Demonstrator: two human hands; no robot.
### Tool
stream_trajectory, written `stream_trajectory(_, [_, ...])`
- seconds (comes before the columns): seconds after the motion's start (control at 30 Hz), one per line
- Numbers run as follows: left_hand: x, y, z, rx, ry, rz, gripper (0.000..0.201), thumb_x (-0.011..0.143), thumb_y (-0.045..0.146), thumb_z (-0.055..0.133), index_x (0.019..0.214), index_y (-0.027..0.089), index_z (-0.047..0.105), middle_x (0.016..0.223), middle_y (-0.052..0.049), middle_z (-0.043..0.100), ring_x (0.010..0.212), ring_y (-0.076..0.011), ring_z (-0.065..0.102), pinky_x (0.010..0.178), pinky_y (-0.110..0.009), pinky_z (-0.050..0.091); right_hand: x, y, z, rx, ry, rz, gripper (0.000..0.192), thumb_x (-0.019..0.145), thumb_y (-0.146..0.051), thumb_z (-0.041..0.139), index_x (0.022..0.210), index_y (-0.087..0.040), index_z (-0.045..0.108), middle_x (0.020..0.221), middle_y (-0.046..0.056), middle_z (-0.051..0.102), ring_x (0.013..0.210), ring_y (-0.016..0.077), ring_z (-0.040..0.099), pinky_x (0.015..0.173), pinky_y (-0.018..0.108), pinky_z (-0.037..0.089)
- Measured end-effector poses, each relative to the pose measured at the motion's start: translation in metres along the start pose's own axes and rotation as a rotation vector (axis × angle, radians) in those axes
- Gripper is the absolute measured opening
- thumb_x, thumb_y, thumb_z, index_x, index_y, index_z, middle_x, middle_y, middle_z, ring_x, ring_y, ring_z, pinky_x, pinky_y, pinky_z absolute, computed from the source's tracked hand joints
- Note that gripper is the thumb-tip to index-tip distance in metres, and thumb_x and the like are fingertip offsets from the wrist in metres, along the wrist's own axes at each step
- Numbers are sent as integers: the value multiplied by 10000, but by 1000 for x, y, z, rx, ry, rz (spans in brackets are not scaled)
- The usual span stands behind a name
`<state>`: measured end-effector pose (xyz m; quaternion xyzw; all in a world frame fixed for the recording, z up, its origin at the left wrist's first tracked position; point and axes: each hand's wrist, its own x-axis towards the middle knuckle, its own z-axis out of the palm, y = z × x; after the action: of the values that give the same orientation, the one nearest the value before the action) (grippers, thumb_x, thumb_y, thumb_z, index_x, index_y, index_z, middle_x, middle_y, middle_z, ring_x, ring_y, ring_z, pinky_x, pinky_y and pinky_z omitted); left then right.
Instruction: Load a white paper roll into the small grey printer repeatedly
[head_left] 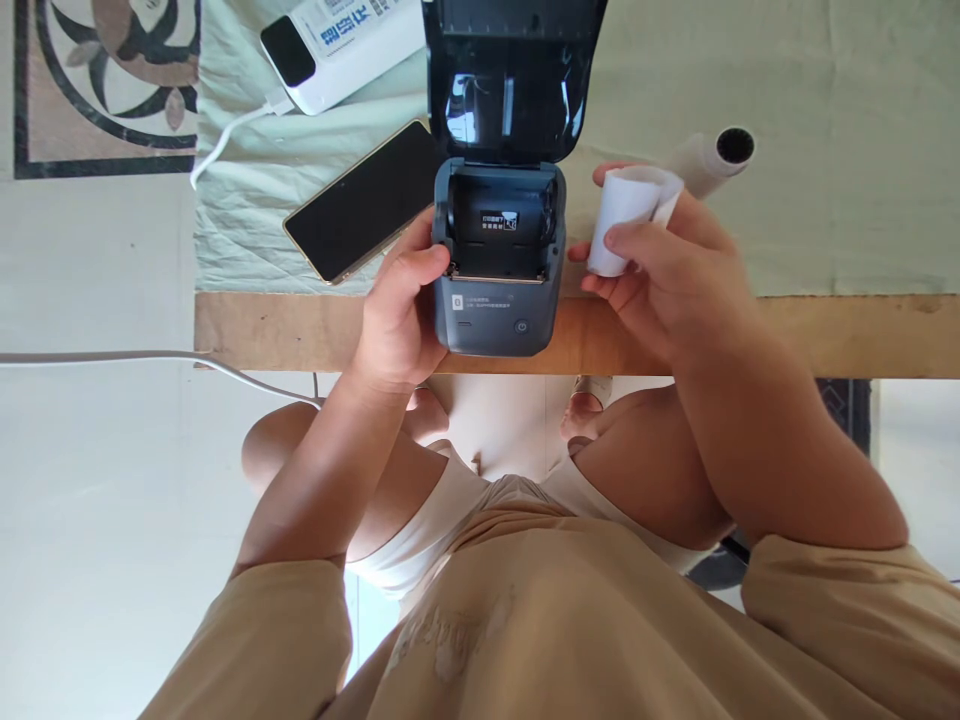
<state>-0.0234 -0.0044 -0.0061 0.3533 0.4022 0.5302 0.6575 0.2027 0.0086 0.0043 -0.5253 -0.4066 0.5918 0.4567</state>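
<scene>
Printer (499,270) lid open, bay empty. Left hand (401,300) grips printer body; right hand (660,270) pinches paper roll (626,220), not yet loaded.

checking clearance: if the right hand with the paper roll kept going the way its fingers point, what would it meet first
Most likely the open printer: the right hand, holding the paper roll, points leftward at its side wall, though depth is unclear.

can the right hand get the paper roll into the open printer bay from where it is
Probably yes. The right hand holds the paper roll just beside the printer, whose lid stands open; the left hand grips only its side.
</scene>
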Motion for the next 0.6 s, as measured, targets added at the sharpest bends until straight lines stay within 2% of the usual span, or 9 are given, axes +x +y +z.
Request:
stream_trajectory(0.1, [-2, -3, 1, 18, -9, 1, 348, 832, 529, 837, 1091, 298, 803, 1160, -73, 847, 1440, -434, 695, 1007, -500, 644, -9, -6, 6, -143, 113, -220, 504, 887, -248, 739, 1360, -413, 677, 1469, -22, 661, 1059, 175, 786, 804, 308, 697])
stream_trajectory(0.2, [-4, -6, 4, 22, -14, 36, 366, 866, 518, 853, 1138, 277, 804, 1123, -71, 825, 1404, -418, 718, 989, -471, 643, -21, -18, 11, -276, 124, -505, 429, 1001, -315, 734, 1395, -474, 668, 1691, -96, 485, 1306, 199, 742, 952, 334, 716])
stream_trajectory(0.23, [-5, -7, 6, 23, -17, 55, 364, 883, 522, 845, 1148, 276, 805, 1129, -68, 819, 1419, -414, 710, 998, -469, 644, -24, -21, 12, -316, 110, -582, 378, 1027, -355, 738, 1381, -472, 678, 1684, -101, 492, 1381, 210, 712, 1008, 347, 708])
stream_trajectory(0.3, [-6, -7, 8, 24, -24, 86, 355, 916, 538, 824, 1149, 271, 808, 1145, -75, 814, 1474, -413, 676, 1030, -478, 642, -28, -25, 17, -408, 85, -716, 280, 1066, -419, 718, 1345, -436, 692, 1571, -79, 609, 1429, 204, 687, 1085, 348, 678])
stream_trajectory(0.37, [-6, -7, 10, 32, -26, 87, 346, 904, 540, 837, 1124, 275, 809, 1173, -86, 822, 1531, -425, 630, 1080, -496, 630, -28, -25, 22, -559, 58, -779, 205, 1094, -402, 669, 1297, -377, 687, 1411, -49, 722, 1354, 187, 719, 1104, 350, 656])
stream_trajectory(0.47, [-6, -7, 8, 68, -12, 74, 332, 858, 546, 842, 1090, 312, 809, 1237, -73, 835, 1595, -438, 568, 1150, -512, 606, -24, -23, 27, -791, -3, -741, 157, 1036, -272, 666, 1183, -325, 649, 1229, -13, 766, 1202, 194, 756, 1076, 378, 642])
stream_trajectory(0.6, [-6, -8, 3, 86, -38, 86, 355, 873, 478, 811, 1188, 315, 810, 1282, -64, 834, 1636, -410, 528, 1174, -505, 605, -19, -22, 31, -916, -16, -694, 286, 919, -176, 645, 1154, -332, 597, 1231, -24, 775, 1165, 207, 762, 1055, 407, 612])
